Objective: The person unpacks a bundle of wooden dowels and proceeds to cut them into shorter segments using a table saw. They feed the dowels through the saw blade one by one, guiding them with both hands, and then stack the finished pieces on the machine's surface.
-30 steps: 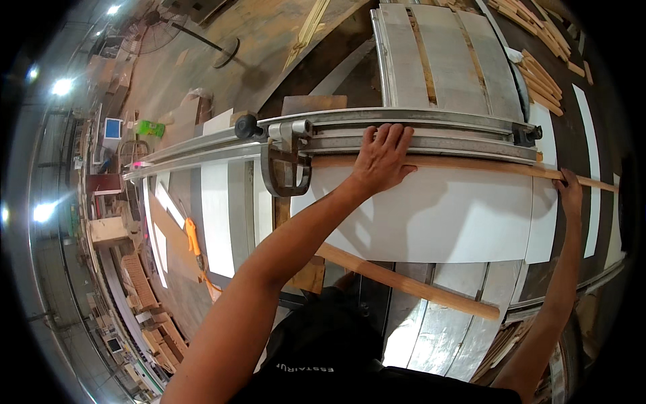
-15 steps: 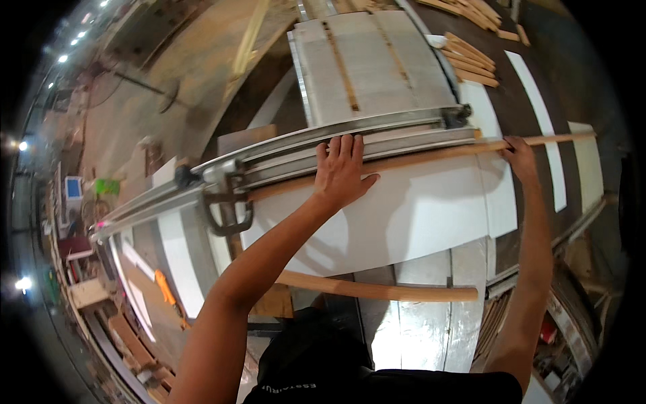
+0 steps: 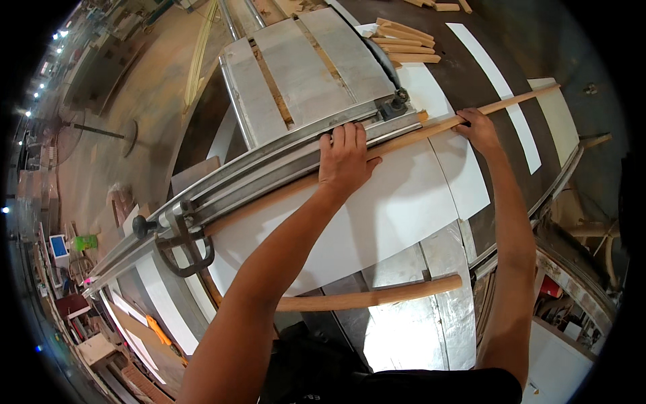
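Note:
A long, thin wooden strip lies along the near side of a metal fence, its far right end over a pale panel. My left hand is closed over the fence, fingers hooked on its top and thumb against the strip. Farther right, my right hand pinches the same strip between thumb and fingers. The strip's left end meets a metal clamp bracket on the fence. Beneath both arms spreads a white board. Nearer to me lies a second, slightly curved wooden piece.
Beyond the fence is a slotted grey metal machine table. Short wooden pieces are piled at its right. White strips lie on the dark surface to the right. An orange-handled tool lies at lower left.
My left hand has slid rightward along the fence, toward its right end. My right hand keeps its hold on the strip. The whole view has turned and shifted.

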### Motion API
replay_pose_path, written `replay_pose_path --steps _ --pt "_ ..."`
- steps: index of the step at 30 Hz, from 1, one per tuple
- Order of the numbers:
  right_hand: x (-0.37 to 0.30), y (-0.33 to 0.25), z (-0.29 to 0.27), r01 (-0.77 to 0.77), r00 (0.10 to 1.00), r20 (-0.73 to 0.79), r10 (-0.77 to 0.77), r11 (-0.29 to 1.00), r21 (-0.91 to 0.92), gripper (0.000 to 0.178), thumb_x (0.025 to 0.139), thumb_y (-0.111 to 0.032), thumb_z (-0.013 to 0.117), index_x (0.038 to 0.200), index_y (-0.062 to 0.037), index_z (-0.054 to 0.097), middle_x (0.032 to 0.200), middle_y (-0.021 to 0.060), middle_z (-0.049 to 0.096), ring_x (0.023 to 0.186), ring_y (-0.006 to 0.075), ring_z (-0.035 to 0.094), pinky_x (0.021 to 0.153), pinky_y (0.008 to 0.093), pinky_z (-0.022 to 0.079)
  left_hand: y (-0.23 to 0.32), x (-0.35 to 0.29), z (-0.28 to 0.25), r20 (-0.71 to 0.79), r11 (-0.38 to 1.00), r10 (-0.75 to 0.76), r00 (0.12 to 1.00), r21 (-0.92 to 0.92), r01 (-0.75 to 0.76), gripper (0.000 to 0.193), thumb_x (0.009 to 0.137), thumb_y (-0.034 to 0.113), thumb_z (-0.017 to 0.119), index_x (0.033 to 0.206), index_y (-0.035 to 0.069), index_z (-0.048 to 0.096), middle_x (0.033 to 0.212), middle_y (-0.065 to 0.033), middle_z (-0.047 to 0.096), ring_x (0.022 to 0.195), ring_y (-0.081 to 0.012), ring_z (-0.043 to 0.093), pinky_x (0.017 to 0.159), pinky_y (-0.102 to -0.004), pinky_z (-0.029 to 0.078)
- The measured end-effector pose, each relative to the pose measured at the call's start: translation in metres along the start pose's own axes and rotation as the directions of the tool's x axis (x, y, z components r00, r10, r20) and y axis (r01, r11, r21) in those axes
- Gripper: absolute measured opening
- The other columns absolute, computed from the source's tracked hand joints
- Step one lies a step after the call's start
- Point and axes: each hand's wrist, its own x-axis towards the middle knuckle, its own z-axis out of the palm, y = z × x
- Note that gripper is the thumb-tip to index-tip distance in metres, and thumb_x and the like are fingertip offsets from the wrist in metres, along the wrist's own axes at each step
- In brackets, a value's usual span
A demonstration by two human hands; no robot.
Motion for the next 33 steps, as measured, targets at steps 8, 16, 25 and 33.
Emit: replay_pose_path --steps 8,16,25,33 --pt "0.001 0.011 0.000 0.022 1.000 -0.019 -0.022 1.000 0.015 0.049 0.078 -0.020 0.083 0.121 -0.0003 0.071 0.121 0.0123 0.068 0.108 0.0319 0.067 0.096 0.0405 0.053 0.001 0.002 -0.001 -0.038 0.999 0.026 0.999 -0.026 -0.027 0.085 0.070 0.058 0.082 0.124 -0.004 0.060 0.109 -0.0106 0.059 0.100 -0.0254 0.054 0.085 -0.0391 0.039" --pt "0.001 0.017 -0.008 0.108 0.994 0.027 -0.109 0.994 0.028 0.047 0.083 -0.018 0.081 0.123 0.0013 0.068 0.122 0.0171 0.068 0.111 0.0335 0.067 0.097 0.0406 0.053 0.001 0.001 -0.001 -0.040 0.999 0.043 0.998 -0.015 -0.044 0.084 0.069 0.056 0.083 0.123 -0.005 0.061 0.109 -0.0121 0.060 0.100 -0.0260 0.055 0.084 -0.0383 0.040" --pt "0.002 0.014 -0.011 0.143 0.989 0.044 -0.141 0.988 -0.053 0.034 0.084 -0.017 0.078 0.112 0.0000 0.068 0.110 0.0156 0.070 0.104 0.0349 0.067 0.091 0.0432 0.053 0.003 0.002 -0.002 -0.018 0.998 0.032 0.999 -0.055 -0.033 0.083 0.069 0.052 0.085 0.123 -0.006 0.061 0.108 -0.0134 0.060 0.098 -0.0271 0.055 0.084 -0.0394 0.040" --pt "0.000 0.012 -0.010 0.178 0.984 0.018 -0.177 0.979 -0.100 0.027 0.084 -0.017 0.078 0.104 -0.0017 0.068 0.101 0.0139 0.070 0.097 0.0347 0.067 0.084 0.0450 0.052 0.001 0.003 -0.003 -0.088 0.996 0.062 0.994 -0.057 -0.067 0.085 0.067 0.052 0.086 0.123 -0.007 0.061 0.109 -0.0137 0.059 0.098 -0.0279 0.056 0.085 -0.0403 0.040"
